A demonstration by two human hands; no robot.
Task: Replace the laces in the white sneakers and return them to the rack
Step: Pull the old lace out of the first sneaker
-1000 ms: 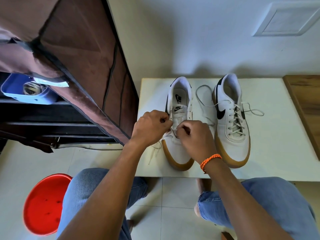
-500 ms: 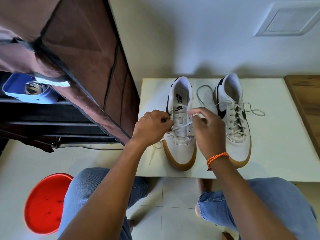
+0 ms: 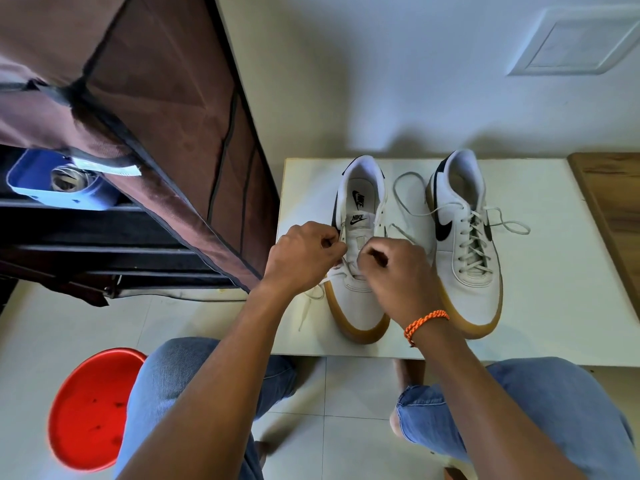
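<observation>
Two white sneakers with gum soles stand side by side on a low white table, toes toward me. The left sneaker is only partly laced. My left hand pinches a white lace at its left eyelets, and the lace's loose end trails over the table's left edge. My right hand pinches the lace over the tongue, fingers curled. The right sneaker is fully laced, with its untied ends lying loose on both sides.
A brown fabric-covered shoe rack stands at the left with its flap lifted, showing dark shelves and a blue box. A red stool sits on the floor by my left knee. A wooden surface adjoins the table's right.
My right hand went up toward the sneaker's tongue, drawing the lace, then came back down over the eyelets. My left hand stayed in place on the lace.
</observation>
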